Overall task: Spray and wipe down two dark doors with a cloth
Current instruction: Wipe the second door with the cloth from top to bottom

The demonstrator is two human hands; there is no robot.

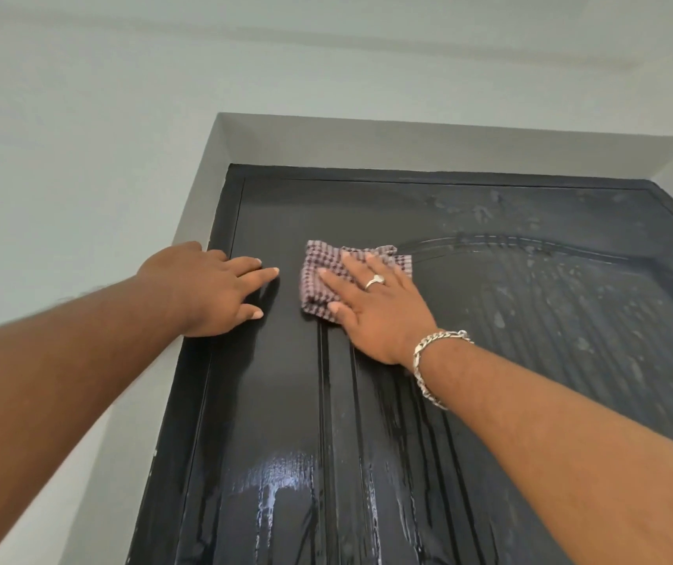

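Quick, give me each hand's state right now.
Left hand: open, fingers flat on the dark door, holding nothing.
Right hand: open, straight fingers pressing the checked cloth against the door.

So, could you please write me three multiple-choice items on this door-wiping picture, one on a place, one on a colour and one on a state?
1. Where is the cloth?
A. on the floor
B. pressed flat on the door
C. over the left arm

2. What colour is the door?
A. black
B. white
C. red

3. How is the door's right part?
A. dry
B. wet with spray droplets
C. covered with paper

Answers:
1 B, the right hand presses the cloth on the door's upper part.
2 A, it is black against pale walls.
3 B, droplets and streaks show there, while the left hand rests flat near the frame.
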